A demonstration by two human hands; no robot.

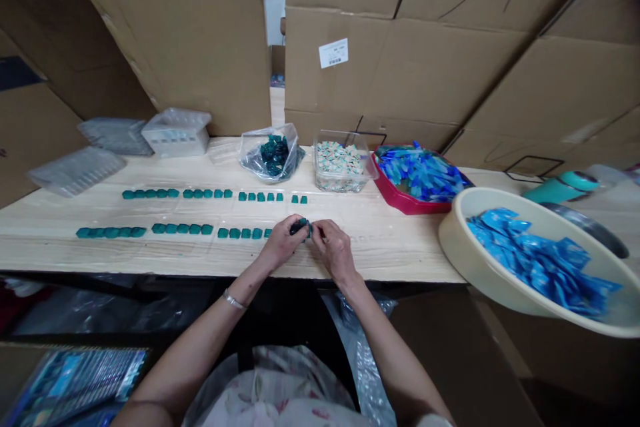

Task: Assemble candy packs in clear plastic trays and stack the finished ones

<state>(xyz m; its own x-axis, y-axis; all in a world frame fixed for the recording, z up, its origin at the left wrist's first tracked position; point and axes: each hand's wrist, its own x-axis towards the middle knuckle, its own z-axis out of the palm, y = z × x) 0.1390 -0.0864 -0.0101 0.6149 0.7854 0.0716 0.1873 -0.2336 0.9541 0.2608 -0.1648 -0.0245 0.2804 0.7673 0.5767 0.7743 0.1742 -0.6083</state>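
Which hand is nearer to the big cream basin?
The right hand: it is left of the basin, apart from it. The left hand, holding dark green pieces, is farther left.

Looks forward and down from head height, from above the pale flower-printed clothing [280, 400] at the lower edge. Faces the long pale wood-grain table [400, 253] and, beyond it, the tall brown cardboard panels [425, 80] filling the top. Keeps the bare left hand [281, 240] and bare right hand [334, 248] close by, near the centre. Spans wide, reaching rightward to the large oval cream plastic tub [483, 270].
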